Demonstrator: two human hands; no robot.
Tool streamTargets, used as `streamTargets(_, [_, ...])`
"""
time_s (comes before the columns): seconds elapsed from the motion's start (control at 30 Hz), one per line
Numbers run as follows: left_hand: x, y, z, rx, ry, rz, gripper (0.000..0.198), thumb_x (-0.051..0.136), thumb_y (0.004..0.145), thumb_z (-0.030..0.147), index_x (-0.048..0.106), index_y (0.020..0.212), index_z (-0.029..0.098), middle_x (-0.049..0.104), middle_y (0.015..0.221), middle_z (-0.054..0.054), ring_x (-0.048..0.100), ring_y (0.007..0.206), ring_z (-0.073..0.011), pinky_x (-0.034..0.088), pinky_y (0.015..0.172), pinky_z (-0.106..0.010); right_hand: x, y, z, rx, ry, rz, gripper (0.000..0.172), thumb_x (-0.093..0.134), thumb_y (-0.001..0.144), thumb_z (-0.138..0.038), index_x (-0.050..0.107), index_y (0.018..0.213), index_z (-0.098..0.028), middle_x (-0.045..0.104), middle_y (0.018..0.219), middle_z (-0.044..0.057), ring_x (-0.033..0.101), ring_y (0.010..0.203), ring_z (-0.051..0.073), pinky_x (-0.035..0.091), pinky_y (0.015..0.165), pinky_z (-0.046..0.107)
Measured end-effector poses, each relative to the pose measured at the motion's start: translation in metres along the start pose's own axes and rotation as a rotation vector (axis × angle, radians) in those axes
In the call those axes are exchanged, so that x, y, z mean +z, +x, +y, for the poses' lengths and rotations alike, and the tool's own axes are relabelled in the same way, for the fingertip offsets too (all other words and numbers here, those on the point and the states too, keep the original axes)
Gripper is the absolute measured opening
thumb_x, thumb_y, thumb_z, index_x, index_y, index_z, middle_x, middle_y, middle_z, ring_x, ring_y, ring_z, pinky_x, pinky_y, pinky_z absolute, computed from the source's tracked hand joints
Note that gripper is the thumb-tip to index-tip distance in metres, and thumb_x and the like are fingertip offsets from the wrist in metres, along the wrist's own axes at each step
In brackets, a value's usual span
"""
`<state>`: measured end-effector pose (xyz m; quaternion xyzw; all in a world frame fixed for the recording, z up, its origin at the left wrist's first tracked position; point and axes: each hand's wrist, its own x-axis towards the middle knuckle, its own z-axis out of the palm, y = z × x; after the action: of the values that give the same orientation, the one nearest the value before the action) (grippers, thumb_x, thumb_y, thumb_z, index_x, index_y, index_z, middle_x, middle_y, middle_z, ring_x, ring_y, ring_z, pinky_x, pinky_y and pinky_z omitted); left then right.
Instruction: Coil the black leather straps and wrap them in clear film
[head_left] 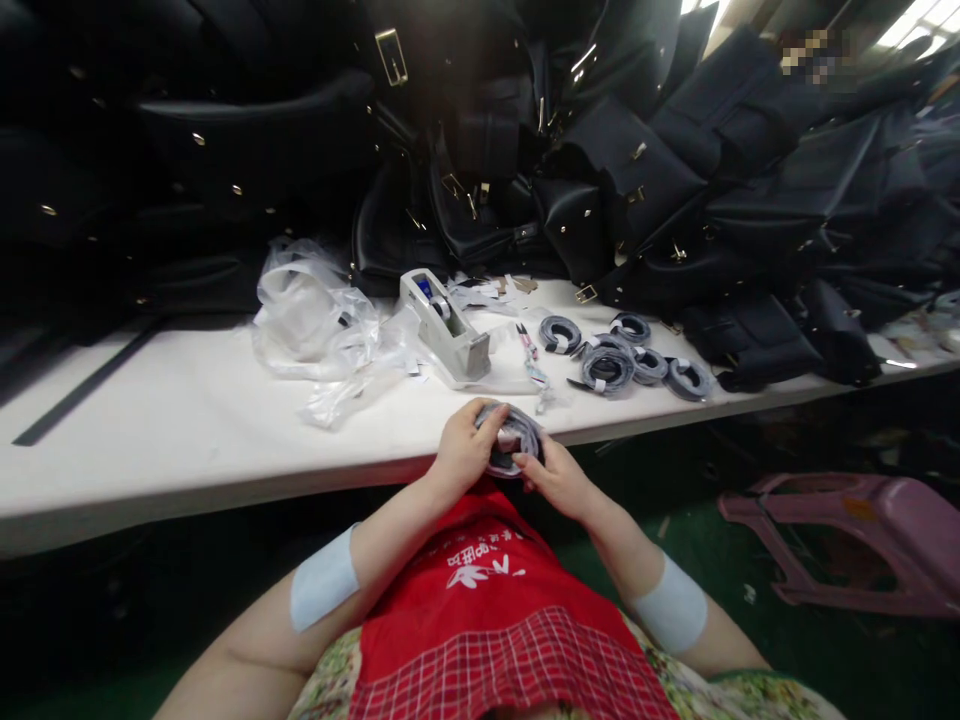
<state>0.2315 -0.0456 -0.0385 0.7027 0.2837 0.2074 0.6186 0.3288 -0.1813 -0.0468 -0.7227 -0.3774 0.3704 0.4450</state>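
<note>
Both my hands hold one coiled grey strap roll (514, 438) just in front of the white table's edge (225, 480), above my red apron. My left hand (465, 450) wraps its fingers over the roll's left side. My right hand (555, 478) pinches the roll from below right. Several similar coiled strap rolls (611, 365) lie on the table to the right. A grey tape dispenser (446, 325) stands just behind my hands.
Crumpled clear plastic bags (315, 315) lie left of the dispenser. A heap of black handbags (637, 180) fills the table's back and right. A long black strip (82, 390) lies at the left. A pink plastic stool (855, 540) lies tipped on the green floor.
</note>
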Motion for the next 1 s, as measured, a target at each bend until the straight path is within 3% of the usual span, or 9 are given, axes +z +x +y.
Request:
streamTargets(0.07, [0.002, -0.009, -0.007, -0.050, -0.071, 0.101, 0.031, 0.048, 0.090, 0.046, 0.060, 0.085, 0.018, 0.066, 0.078, -0.003, 0.059, 0.077, -0.0188, 0.047, 0.075, -0.027, 0.001, 0.001, 0.001, -0.032, -0.049, 0.051, 0.039, 0.055, 0.089, -0.050, 0.056, 0.111, -0.017, 0.065, 0.084, 0.005, 0.056, 0.060, 0.015, 0.046, 0.055, 0.026])
streamTargets(0.1, [0.002, -0.015, -0.010, -0.062, -0.092, 0.094, 0.031, 0.046, 0.092, 0.046, 0.059, 0.085, 0.018, 0.066, 0.080, -0.003, 0.059, 0.080, -0.0190, 0.047, 0.077, -0.028, -0.003, 0.001, -0.001, -0.042, -0.085, 0.024, 0.038, 0.055, 0.090, -0.048, 0.057, 0.112, -0.017, 0.066, 0.088, 0.006, 0.058, 0.064, 0.016, 0.047, 0.058, 0.026])
streamTargets(0.3, [-0.017, -0.050, -0.013, 0.019, 0.047, -0.286, 0.029, 0.048, 0.093, 0.036, 0.057, 0.116, 0.020, 0.068, 0.106, -0.007, 0.062, 0.096, -0.0212, 0.046, 0.090, -0.033, -0.033, 0.005, -0.020, -0.073, -0.259, -0.523, 0.027, 0.057, 0.090, -0.040, 0.065, 0.103, -0.017, 0.067, 0.085, 0.002, 0.057, 0.069, 0.015, 0.046, 0.066, 0.024])
streamTargets(0.4, [-0.028, -0.066, -0.011, 0.047, 0.167, -0.302, 0.022, 0.049, 0.092, 0.032, 0.061, 0.107, 0.021, 0.069, 0.105, -0.008, 0.063, 0.096, -0.0219, 0.047, 0.090, -0.033, -0.020, 0.009, -0.023, -0.116, -0.283, -0.696, 0.027, 0.052, 0.093, -0.038, 0.065, 0.096, -0.016, 0.066, 0.082, 0.001, 0.056, 0.068, 0.014, 0.044, 0.065, 0.023])
streamTargets(0.6, [-0.052, -0.080, -0.020, -0.019, 0.135, -0.325, 0.022, 0.049, 0.092, 0.030, 0.066, 0.104, 0.021, 0.071, 0.103, -0.005, 0.064, 0.095, -0.0206, 0.047, 0.089, -0.030, 0.018, 0.023, -0.024, -0.167, -0.452, -0.800, 0.029, 0.056, 0.090, -0.040, 0.066, 0.103, -0.017, 0.069, 0.090, 0.003, 0.059, 0.073, 0.015, 0.043, 0.066, 0.022])
streamTargets(0.8, [-0.067, -0.092, -0.024, -0.094, 0.125, -0.160, 0.030, 0.048, 0.093, 0.041, 0.062, 0.081, 0.018, 0.066, 0.079, -0.004, 0.060, 0.073, -0.0182, 0.048, 0.070, -0.027, 0.037, 0.057, -0.054, -0.256, -0.646, -0.987, 0.039, 0.062, 0.084, -0.051, 0.071, 0.097, -0.016, 0.071, 0.079, 0.003, 0.060, 0.063, 0.015, 0.042, 0.056, 0.022])
streamTargets(0.87, [-0.069, -0.099, -0.028, -0.178, 0.039, -0.143, 0.032, 0.048, 0.091, 0.047, 0.058, 0.079, 0.018, 0.060, 0.072, -0.001, 0.058, 0.062, -0.0153, 0.047, 0.060, -0.025, 0.044, 0.075, -0.067, -0.295, -0.651, -0.886, 0.036, 0.059, 0.088, -0.049, 0.071, 0.099, -0.017, 0.074, 0.087, 0.004, 0.065, 0.071, 0.016, 0.046, 0.063, 0.021])
streamTargets(1.0, [-0.073, -0.110, -0.035, -0.265, -0.074, -0.088, 0.037, 0.050, 0.089, 0.056, 0.054, 0.082, 0.019, 0.053, 0.066, 0.003, 0.054, 0.051, -0.0125, 0.045, 0.051, -0.023, 0.067, 0.120, -0.082, -0.324, -0.839, -0.222, 0.028, 0.046, 0.098, -0.032, 0.068, 0.111, -0.018, 0.070, 0.110, 0.009, 0.066, 0.099, 0.018, 0.047, 0.089, 0.026])
